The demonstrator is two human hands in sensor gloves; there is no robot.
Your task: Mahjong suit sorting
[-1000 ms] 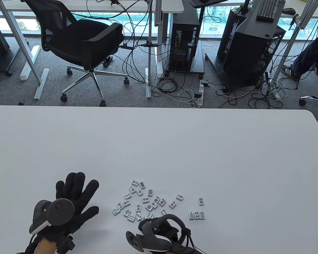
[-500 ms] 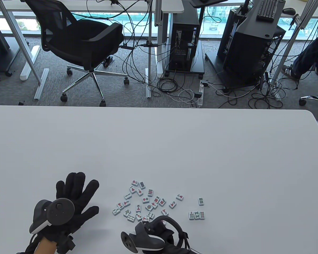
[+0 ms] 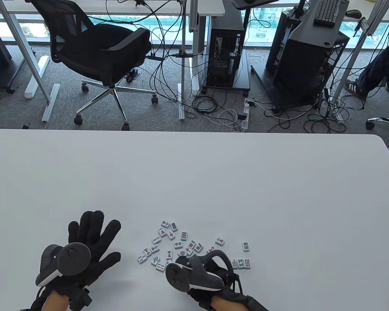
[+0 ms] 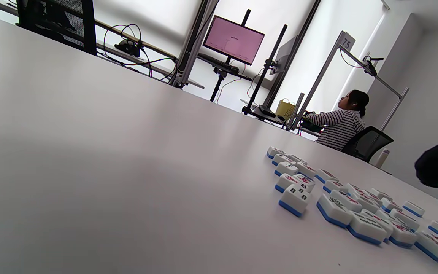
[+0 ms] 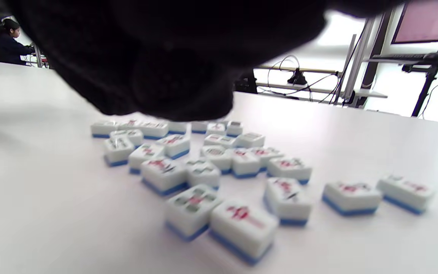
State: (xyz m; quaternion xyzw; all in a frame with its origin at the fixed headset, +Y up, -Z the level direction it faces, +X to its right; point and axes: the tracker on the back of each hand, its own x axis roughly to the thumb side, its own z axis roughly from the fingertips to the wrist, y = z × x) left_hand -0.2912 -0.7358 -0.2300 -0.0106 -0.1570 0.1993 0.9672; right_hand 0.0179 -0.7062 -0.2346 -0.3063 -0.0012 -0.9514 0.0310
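Since earlier, my right hand (image 3: 201,275) has advanced over the mahjong tiles (image 3: 178,244) near the table's (image 3: 214,178) front edge, grip unclear. Left hand (image 3: 90,246) lies flat, fingers spread. Left wrist view alone shows a seated person (image 4: 340,123).

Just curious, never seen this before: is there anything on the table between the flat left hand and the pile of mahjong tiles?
No: in the table view only bare white table separates the left hand from the tile pile.
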